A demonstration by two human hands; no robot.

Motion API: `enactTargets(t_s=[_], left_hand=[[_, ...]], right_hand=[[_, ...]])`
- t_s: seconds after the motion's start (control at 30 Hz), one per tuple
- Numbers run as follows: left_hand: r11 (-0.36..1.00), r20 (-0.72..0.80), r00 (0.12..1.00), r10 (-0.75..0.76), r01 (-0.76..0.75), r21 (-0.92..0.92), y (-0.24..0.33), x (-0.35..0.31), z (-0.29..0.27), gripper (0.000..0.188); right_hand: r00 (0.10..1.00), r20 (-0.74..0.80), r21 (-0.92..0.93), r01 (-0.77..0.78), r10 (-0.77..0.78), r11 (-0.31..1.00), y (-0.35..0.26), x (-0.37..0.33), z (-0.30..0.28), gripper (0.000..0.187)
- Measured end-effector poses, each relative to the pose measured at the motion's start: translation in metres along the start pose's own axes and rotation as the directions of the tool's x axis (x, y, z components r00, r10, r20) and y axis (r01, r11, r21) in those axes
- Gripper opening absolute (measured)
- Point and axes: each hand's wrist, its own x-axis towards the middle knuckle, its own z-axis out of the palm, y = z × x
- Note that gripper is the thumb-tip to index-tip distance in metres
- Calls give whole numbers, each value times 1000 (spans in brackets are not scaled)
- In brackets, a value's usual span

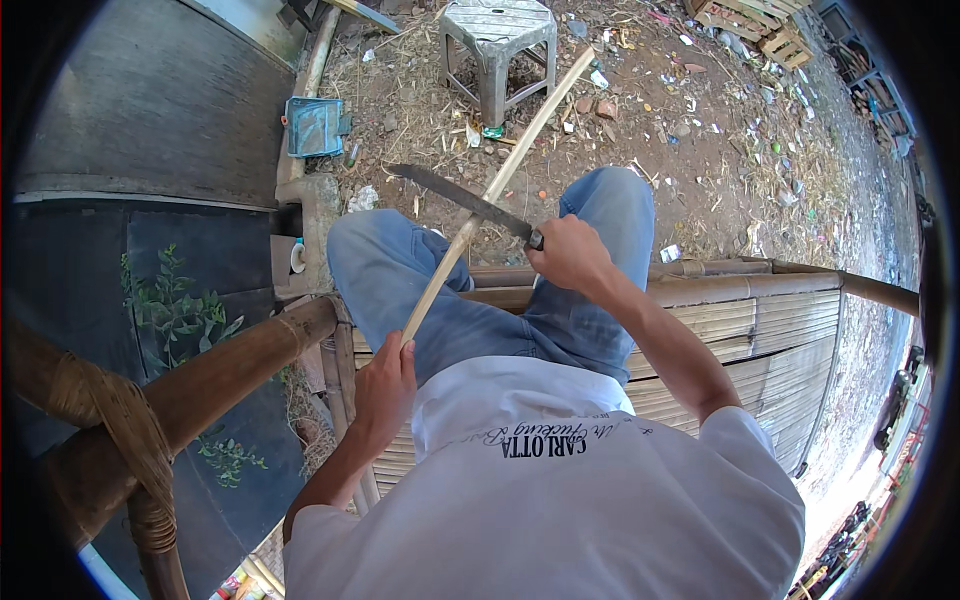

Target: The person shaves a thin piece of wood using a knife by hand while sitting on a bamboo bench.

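A long pale strip of bamboo (pixel 516 158) slants from my lap up and away to the right, its far end raised over the ground. Its near end is gripped in my left hand (pixel 385 390), thumb lying along the strip. My right hand (pixel 572 255) is wrapped round the dark handle of a machete (pixel 460 198). The long, dull blade points to the left and crosses the strip about midway, between my knees. Whether the edge bites into the strip or only rests against it, I cannot tell.
I sit on a slatted bamboo bench (pixel 740 330) with a thick bamboo armrest (pixel 240 375) on the left. Ahead stands a worn plastic stool (pixel 497 28) on littered dirt. A blue dustpan (pixel 315 127) lies at left, and wooden crates (pixel 750 22) at the far right.
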Motion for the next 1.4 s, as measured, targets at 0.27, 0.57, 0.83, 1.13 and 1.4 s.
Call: enactTargets(t_s=[0.27,0.57,0.83,1.13,1.4], left_hand=[[999,-2,1000,-30,30,-44,-4,4,3,21],[951,-40,999,-29,15,-309,1,0,5,25],[857,142,982,-126,180,-483,-30,14,7,30],[901,133,982,-134,177,-397,-20,21,19,35],[958,70,997,-31,50,-284,-8,-6,7,33]], right_hand=[[981,62,-94,190,-185,977,-23,-5,14,26],[974,106,66,194,-200,979,-39,-31,21,25],[956,-293,409,120,5,905,13,-38,-43,28],[946,-312,310,14,88,950,17,-59,-27,27],[983,-10,77,183,-183,980,-38,-46,10,20]])
